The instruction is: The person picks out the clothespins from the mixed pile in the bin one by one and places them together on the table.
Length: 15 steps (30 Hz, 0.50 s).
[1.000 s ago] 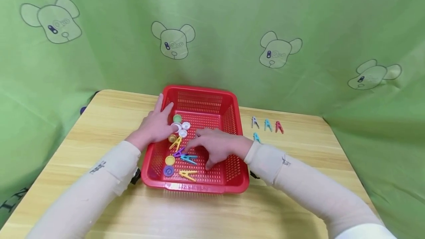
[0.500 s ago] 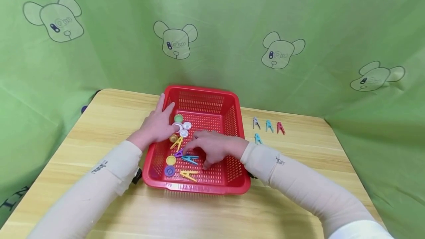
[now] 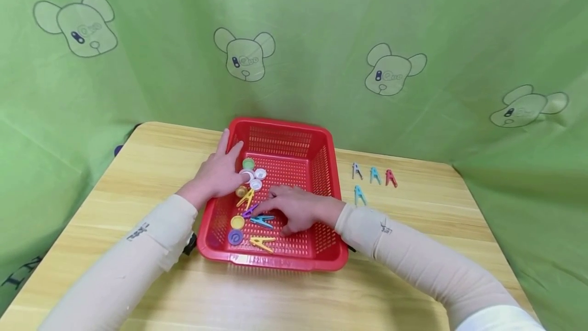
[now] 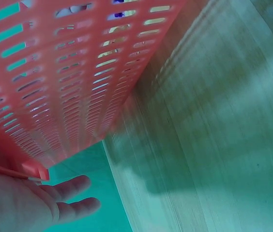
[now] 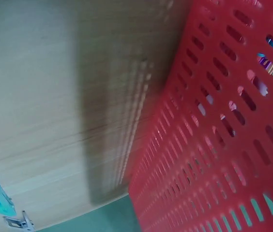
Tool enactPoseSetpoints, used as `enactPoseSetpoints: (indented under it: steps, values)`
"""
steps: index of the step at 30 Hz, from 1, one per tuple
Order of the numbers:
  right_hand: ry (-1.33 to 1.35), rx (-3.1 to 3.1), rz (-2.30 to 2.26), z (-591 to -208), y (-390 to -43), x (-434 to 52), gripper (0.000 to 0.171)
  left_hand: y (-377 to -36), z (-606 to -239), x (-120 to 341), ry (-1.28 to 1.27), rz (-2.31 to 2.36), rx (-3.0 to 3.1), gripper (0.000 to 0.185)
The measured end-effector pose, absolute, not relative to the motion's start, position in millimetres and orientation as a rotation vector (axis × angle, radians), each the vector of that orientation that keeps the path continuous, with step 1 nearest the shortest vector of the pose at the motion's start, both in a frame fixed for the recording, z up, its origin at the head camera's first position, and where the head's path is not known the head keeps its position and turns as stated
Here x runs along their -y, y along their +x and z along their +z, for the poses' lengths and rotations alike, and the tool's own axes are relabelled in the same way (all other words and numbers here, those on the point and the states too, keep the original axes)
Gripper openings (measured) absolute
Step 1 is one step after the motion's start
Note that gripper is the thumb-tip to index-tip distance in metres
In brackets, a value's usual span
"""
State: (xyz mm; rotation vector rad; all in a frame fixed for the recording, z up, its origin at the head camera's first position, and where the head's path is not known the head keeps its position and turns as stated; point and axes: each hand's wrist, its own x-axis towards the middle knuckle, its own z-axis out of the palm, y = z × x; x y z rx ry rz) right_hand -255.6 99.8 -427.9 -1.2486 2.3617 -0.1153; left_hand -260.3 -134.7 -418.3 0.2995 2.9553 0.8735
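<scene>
A red perforated basket [image 3: 271, 264] stands on the table. My left hand [image 3: 216, 176] lies over its left rim with fingers spread; the thumb reaches inside beside a white bottle cap [image 3: 246, 176]. In the left wrist view, straight fingers [image 4: 73, 188] of that hand show outside the wall. My right hand [image 3: 298, 209] reaches into the basket, its index fingertip by a purple clothespin [image 3: 249, 212] and a blue clothespin [image 3: 262, 220], thumb apart; contact cannot be told. Yellow clothespins [image 3: 263, 243] and caps in green [image 3: 248, 163], gold, yellow [image 3: 237, 222] and purple [image 3: 236, 237] lie along the left side.
Right of the basket, a grey clothespin [image 3: 357, 171], a blue-green clothespin [image 3: 375, 175] and a red clothespin [image 3: 391, 178] lie in a row, with another blue clothespin [image 3: 360, 195] nearer. A green curtain [image 3: 312, 101] hangs behind the wooden table [image 3: 275, 300].
My right hand has shifted slightly toward the near side inside the basket. More of the blue clothespin beside the right sleeve now shows. The left hand keeps its place on the rim.
</scene>
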Motion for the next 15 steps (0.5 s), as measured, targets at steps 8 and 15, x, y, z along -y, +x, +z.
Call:
enactPoseSetpoints:
  steps: [8,15]
  values:
    - [-1.36,-2.371,-0.111,-433.0,-257.4,-98.8,0.074,-260.9,-417.2,134.7,0.289,0.864,-2.962,0.088]
    - [-1.357,-2.378,-0.115,-433.4,-257.7,-99.4,0.061,-261.6,-419.3,134.2,0.291,0.881,-2.955,0.088]
